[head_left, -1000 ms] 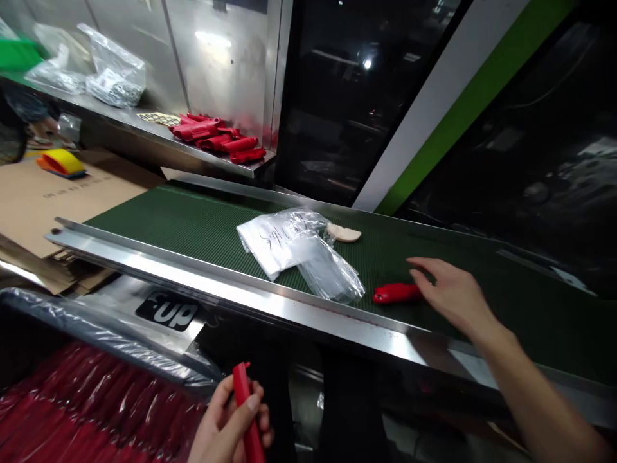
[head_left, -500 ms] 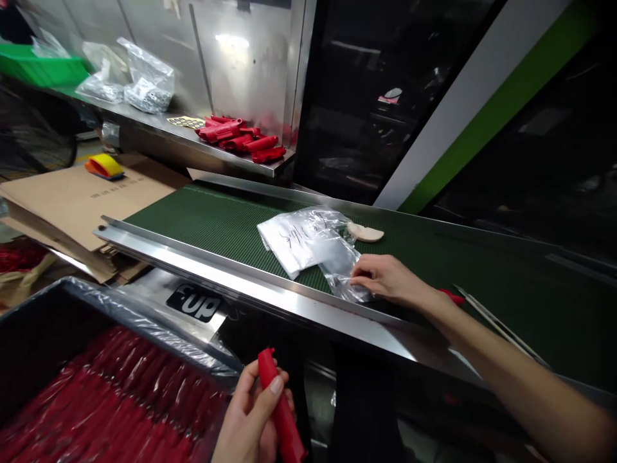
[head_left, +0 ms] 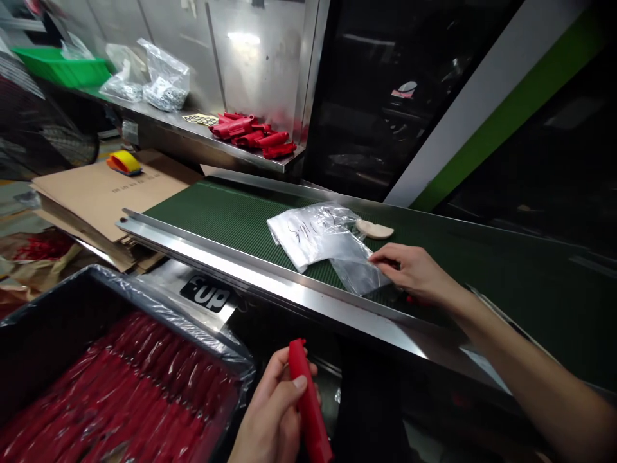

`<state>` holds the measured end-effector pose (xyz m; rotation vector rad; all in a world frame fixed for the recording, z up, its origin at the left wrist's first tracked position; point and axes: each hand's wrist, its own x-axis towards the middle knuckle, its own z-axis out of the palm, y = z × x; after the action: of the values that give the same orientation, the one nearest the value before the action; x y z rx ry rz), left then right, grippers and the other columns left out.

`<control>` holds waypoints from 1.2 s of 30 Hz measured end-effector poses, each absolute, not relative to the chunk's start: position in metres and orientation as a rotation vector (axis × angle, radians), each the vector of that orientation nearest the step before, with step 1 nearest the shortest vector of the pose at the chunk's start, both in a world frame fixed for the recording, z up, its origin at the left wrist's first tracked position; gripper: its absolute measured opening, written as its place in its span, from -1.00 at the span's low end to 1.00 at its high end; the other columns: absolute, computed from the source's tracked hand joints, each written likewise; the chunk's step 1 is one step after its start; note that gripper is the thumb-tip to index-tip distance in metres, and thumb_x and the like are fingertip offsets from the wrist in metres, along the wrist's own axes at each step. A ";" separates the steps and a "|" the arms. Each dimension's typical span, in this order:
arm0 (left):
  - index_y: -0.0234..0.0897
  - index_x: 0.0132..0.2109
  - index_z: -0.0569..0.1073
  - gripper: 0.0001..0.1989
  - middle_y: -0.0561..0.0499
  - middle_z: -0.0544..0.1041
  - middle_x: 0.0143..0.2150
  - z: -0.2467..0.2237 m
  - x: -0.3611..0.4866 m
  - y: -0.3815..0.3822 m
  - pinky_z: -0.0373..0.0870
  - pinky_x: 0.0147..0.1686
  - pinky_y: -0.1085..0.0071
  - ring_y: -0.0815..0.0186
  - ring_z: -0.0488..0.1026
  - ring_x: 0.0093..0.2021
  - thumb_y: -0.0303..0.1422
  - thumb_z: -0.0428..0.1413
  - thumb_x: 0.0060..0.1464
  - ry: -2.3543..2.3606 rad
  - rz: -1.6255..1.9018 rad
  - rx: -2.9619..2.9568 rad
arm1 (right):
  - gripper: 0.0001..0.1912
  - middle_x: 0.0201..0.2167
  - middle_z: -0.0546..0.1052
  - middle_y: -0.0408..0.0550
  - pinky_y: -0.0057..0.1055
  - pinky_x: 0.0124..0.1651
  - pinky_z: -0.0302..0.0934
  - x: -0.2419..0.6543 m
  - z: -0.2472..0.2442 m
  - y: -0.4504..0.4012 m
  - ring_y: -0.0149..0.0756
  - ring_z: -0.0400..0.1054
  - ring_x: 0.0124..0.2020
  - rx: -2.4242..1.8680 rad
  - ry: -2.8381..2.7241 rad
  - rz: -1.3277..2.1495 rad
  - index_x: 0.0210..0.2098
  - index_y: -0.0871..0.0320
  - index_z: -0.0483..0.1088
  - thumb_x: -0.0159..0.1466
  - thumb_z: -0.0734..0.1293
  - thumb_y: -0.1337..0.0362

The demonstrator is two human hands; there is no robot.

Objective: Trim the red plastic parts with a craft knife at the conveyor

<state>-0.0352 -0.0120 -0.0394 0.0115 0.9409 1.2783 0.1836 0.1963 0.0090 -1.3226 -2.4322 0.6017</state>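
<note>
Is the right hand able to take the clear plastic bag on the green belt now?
Probably yes: the right hand already lies on the belt with its fingertips at the edge of the clear plastic bag, and nothing lies between them.

Red handle (head_left: 308,399) in left hand (head_left: 272,418). Belt (head_left: 226,215) dark green, fine ribbed pattern. Bags (head_left: 318,235) clear, black handwriting. Bin (head_left: 62,334) black, red parts (head_left: 120,399) inside. Shelf (head_left: 193,132) silver, red pieces (head_left: 250,134). Tray (head_left: 58,64) bright green. Cardboard (head_left: 106,193) brown.

A factory packing line: green conveyor belt (head_left: 222,215), bin of bagged red parts (head_left: 120,399).
</note>
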 end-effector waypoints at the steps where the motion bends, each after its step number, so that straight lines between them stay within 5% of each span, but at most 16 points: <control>1: -0.29 -0.08 0.42 -0.69 -0.06 0.50 -0.27 -0.040 -0.034 -0.012 0.30 -0.39 0.42 0.30 0.42 -0.40 -0.44 0.21 -0.02 0.931 1.283 0.022 | -0.81 -0.24 0.55 -0.03 -0.32 -0.16 0.24 0.182 0.011 0.196 -0.30 0.40 -0.25 -1.353 -2.376 0.606 -0.24 0.18 0.52 0.29 0.26 0.31; 8: -0.30 -0.03 0.41 -0.74 -0.06 0.48 -0.25 -0.027 -0.027 -0.010 0.27 -0.39 0.48 0.36 0.34 -0.36 -0.25 0.09 0.19 0.788 1.250 0.110 | -0.69 -0.43 0.50 -0.11 -0.45 -0.47 0.14 0.172 0.029 0.166 -0.40 0.28 -0.49 -1.457 -1.918 0.793 -0.16 0.16 0.51 0.29 0.28 0.08; 11: -0.35 -0.03 0.39 -0.64 -0.09 0.50 -0.34 -0.013 -0.019 -0.007 0.26 -0.42 0.48 0.37 0.34 -0.42 -0.15 -0.10 0.32 0.766 1.158 0.211 | -0.73 -0.36 0.53 -0.15 -0.51 -0.38 0.21 0.161 0.036 0.133 -0.43 0.33 -0.40 -1.396 -1.821 0.923 -0.19 0.10 0.51 0.28 0.31 0.06; 18: -0.29 -0.13 0.36 -0.68 -0.02 0.53 -0.46 -0.009 0.007 -0.016 0.24 -0.49 0.54 0.42 0.36 -0.53 -0.14 0.18 0.15 0.770 1.066 0.454 | -0.86 -0.32 0.54 -0.21 -0.57 -0.29 0.26 0.135 0.020 0.056 -0.46 0.40 -0.33 -1.342 -1.786 1.178 -0.25 0.04 0.50 0.30 0.30 0.18; 23: -0.37 -0.32 0.47 -0.75 0.01 0.48 -0.48 -0.007 0.007 -0.031 0.21 -0.49 0.58 0.47 0.30 -0.52 -0.22 0.18 0.16 0.982 1.010 0.571 | -0.81 -0.45 0.49 -0.23 -0.57 -0.45 0.21 0.139 0.006 0.029 -0.47 0.37 -0.45 -1.354 -1.681 1.302 -0.19 0.05 0.45 0.34 0.28 0.10; 29: -0.35 -0.45 0.39 -0.60 0.08 0.38 -0.59 -0.014 -0.002 -0.042 0.11 -0.59 0.60 0.51 0.19 -0.60 -0.10 0.24 0.08 1.104 0.986 0.581 | -0.91 -0.36 0.48 -0.24 -0.55 -0.28 0.19 0.163 0.011 0.018 -0.47 0.32 -0.34 -1.120 -2.005 1.493 -0.29 0.05 0.45 0.28 0.38 0.18; 32: -0.35 -0.49 0.37 -0.56 0.06 0.38 -0.61 -0.018 -0.004 -0.044 0.06 -0.61 0.58 0.50 0.19 -0.61 -0.07 0.25 0.06 1.112 0.927 0.646 | -0.86 -0.46 0.48 -0.25 -0.52 -0.38 0.14 0.170 0.011 0.015 -0.47 0.29 -0.43 -1.098 -2.055 1.727 -0.33 0.09 0.45 0.28 0.38 0.16; 36: -0.34 -0.46 0.39 -0.59 0.05 0.39 -0.58 -0.018 -0.007 -0.049 0.08 -0.59 0.57 0.49 0.18 -0.59 -0.08 0.23 0.06 1.129 0.864 0.714 | -0.71 -0.49 0.47 -0.26 -0.54 -0.38 0.14 0.174 0.008 0.012 -0.50 0.28 -0.45 -1.099 -2.106 1.557 -0.41 0.12 0.43 0.37 0.26 0.13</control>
<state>-0.0073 -0.0485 -0.0175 0.7135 1.1287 0.8644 0.1740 0.0123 0.0079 -1.0989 -2.1060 1.5570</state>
